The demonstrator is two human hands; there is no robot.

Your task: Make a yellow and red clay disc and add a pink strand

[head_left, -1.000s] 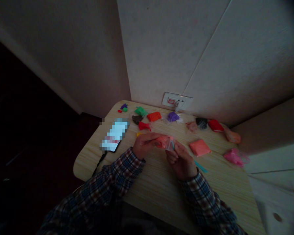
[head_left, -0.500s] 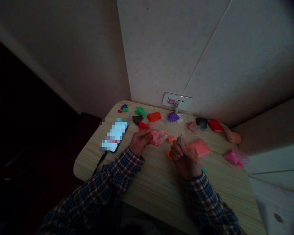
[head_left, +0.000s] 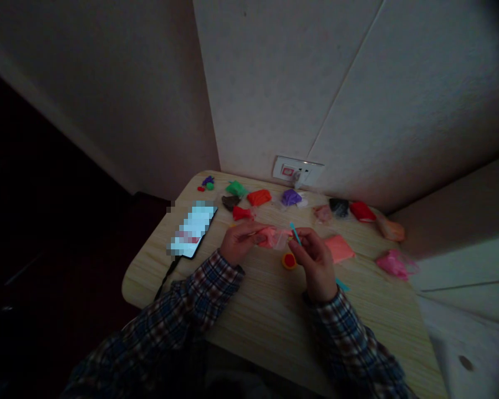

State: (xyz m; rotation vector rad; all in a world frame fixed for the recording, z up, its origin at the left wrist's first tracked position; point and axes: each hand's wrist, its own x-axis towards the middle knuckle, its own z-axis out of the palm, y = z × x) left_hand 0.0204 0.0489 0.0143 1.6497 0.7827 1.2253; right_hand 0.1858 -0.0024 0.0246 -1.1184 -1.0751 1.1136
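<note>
Between the thumb and fingers of my left hand (head_left: 240, 243) is a clear plastic bag of coral-pink clay (head_left: 268, 237), held just above the table. My right hand (head_left: 314, 256) grips a thin light-blue clay tool (head_left: 295, 234) whose tip points up and left. Its fingers are close to the bag's open end; whether they touch it I cannot tell. Just below the gap between my hands lies a small yellow-rimmed round piece with a red centre (head_left: 289, 261). A flat coral-pink pack (head_left: 339, 249) rests behind my right hand, and another light-blue tool (head_left: 341, 285) lies by that wrist.
Clay packs line the back of the table, among them green (head_left: 236, 188), orange-red (head_left: 259, 197), purple (head_left: 291, 197), black (head_left: 339, 207) and red (head_left: 362, 211). A pink bag (head_left: 395, 264) sits at the right. At the left lies a lit phone (head_left: 194, 228) with a cable.
My right hand has turned and shifted left toward the bag, tilting the blue tool leftward. The round yellow-and-red piece shows more fully. The bag is stretched out more to the right.
</note>
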